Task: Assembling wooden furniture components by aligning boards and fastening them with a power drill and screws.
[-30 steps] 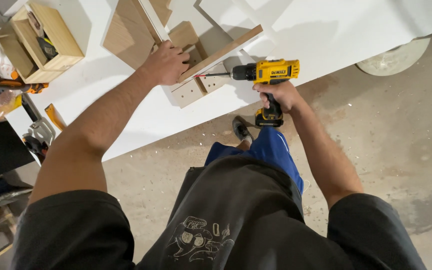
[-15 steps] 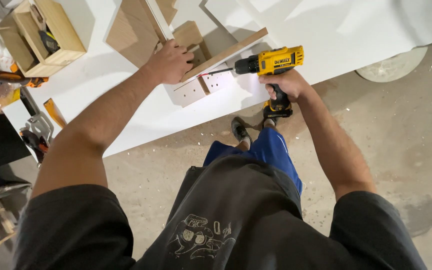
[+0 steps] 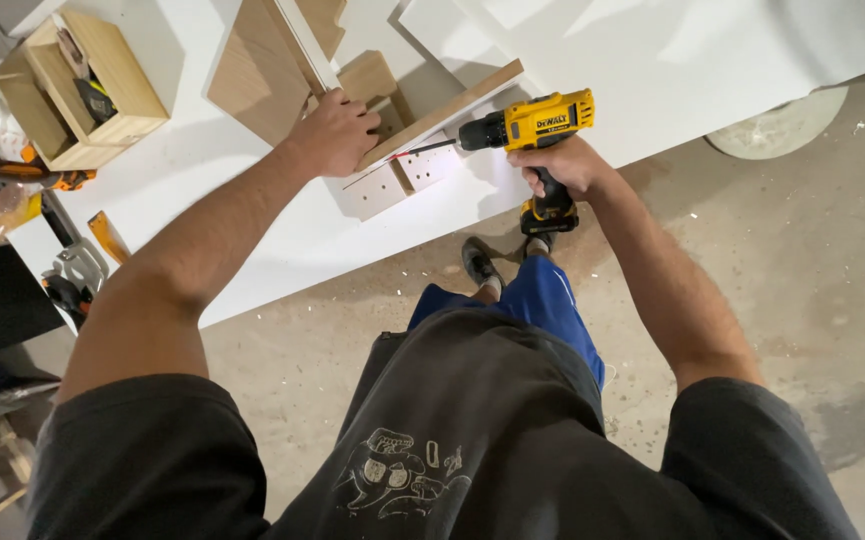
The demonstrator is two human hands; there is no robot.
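Note:
My right hand (image 3: 557,165) grips the handle of a yellow and black cordless drill (image 3: 532,125). Its bit points left at the end of a long wooden strip (image 3: 452,108) that lies across a small wooden assembly with a white drilled face (image 3: 402,178). My left hand (image 3: 337,130) presses down on that assembly, fingers curled over its upper edge beside a small wooden block (image 3: 367,78). All of it rests on a white worktable (image 3: 282,235).
An open wooden box (image 3: 82,90) holding small tools stands at the table's far left. Flat wooden panels (image 3: 257,70) lie behind my left hand. Hand tools (image 3: 72,270) sit at the left table edge. A round white disc (image 3: 777,125) lies on the concrete floor (image 3: 802,290).
The drill has moved up and left, bringing its bit to the end of the wooden strip. My left hand stays pressed on the assembly.

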